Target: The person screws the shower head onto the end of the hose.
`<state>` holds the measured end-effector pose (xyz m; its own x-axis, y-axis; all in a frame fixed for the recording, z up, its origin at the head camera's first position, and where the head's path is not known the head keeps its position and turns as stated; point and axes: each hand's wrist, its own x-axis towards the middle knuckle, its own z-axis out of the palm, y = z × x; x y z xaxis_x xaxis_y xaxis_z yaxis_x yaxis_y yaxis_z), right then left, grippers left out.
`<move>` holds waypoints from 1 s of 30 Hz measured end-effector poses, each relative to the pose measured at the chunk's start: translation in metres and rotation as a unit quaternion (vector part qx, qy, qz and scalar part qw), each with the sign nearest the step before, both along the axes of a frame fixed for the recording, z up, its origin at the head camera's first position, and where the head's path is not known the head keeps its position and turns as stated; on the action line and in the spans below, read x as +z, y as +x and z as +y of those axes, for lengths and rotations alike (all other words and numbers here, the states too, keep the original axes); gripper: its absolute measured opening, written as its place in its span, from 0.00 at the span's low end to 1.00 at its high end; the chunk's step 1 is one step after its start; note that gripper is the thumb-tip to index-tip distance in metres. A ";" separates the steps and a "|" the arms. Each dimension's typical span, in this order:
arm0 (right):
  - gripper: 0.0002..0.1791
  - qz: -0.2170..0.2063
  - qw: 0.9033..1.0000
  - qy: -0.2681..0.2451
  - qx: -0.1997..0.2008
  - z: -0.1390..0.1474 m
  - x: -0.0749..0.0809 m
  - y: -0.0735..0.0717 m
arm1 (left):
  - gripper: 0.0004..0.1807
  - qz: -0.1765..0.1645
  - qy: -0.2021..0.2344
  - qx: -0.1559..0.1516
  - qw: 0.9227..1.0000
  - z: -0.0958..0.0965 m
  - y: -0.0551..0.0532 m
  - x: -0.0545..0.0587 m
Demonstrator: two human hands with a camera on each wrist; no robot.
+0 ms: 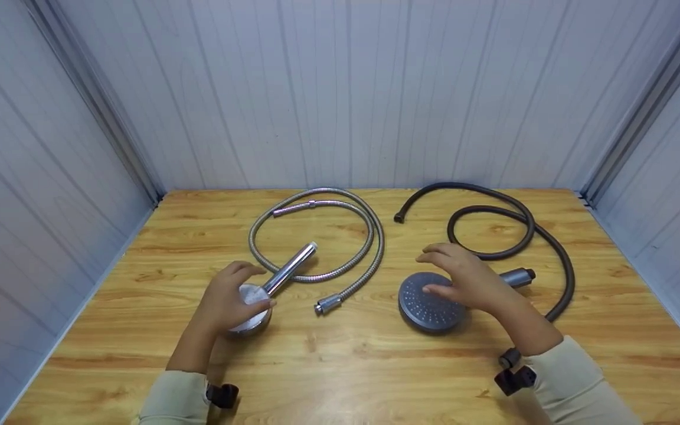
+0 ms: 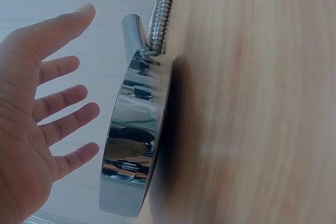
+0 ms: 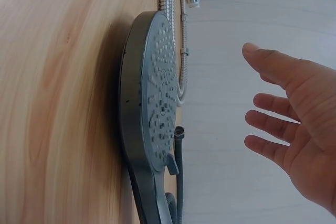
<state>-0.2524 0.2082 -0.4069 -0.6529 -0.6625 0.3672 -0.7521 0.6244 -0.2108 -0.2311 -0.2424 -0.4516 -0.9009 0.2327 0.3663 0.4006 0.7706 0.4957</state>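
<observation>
A chrome shower head (image 1: 249, 323) lies on the wooden table at the left, its handle slanting up and right. Above it hovers my left hand (image 1: 223, 302), fingers spread and apart from it; the left wrist view shows a gap between the fingers and the shower head (image 2: 128, 140). At the right lies a larger dark grey shower head (image 1: 431, 310) with its nozzle face up. Over its handle side is my right hand (image 1: 474, 280), fingers loosely extended. In the right wrist view, this hand (image 3: 299, 124) stands clear of the grey shower head (image 3: 157, 93).
A silver metal hose (image 1: 382, 236) loops behind the chrome shower head, partly under its handle. Behind the grey one a dark hose (image 1: 568, 271) coils, its lower end (image 1: 510, 358) near the right sleeve. Panelled walls (image 1: 340, 94) enclose the table (image 1: 340, 378) at the back and sides.
</observation>
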 end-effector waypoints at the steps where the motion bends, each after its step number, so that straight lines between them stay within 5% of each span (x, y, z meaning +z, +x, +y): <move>1: 0.27 -0.003 1.000 0.000 0.001 -0.001 0.000 0.000 | 0.31 0.001 0.001 -0.001 1.000 0.000 0.000 0.000; 30: 0.24 -0.081 0.997 0.012 0.016 -0.034 -0.007 -0.005 | 0.32 -0.046 0.040 0.019 0.998 0.005 -0.006 -0.003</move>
<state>-0.2572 0.1739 -0.4140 -0.6801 -0.6918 0.2425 -0.7296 0.6066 -0.3158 -0.2372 -0.2376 -0.4544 -0.9391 0.1716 0.2976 0.3223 0.7401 0.5902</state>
